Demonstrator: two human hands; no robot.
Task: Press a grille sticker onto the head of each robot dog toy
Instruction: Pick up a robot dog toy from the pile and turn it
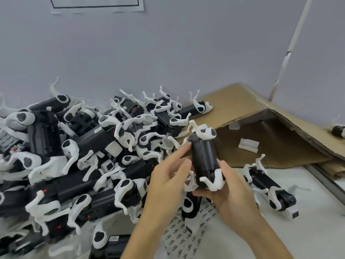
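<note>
I hold one black robot dog toy with white legs upright in front of me. My right hand grips its lower end from below, fingers curled round the body. My left hand touches the toy's left side, index finger stretched along the black body and thumb near it. A sheet of small grille stickers lies on the table under my hands. A large pile of black-and-white robot dog toys fills the left of the table.
One more robot dog toy lies alone on the white table at the right. A flattened cardboard box leans at the back right, with a small white piece on it. A grey wall stands behind.
</note>
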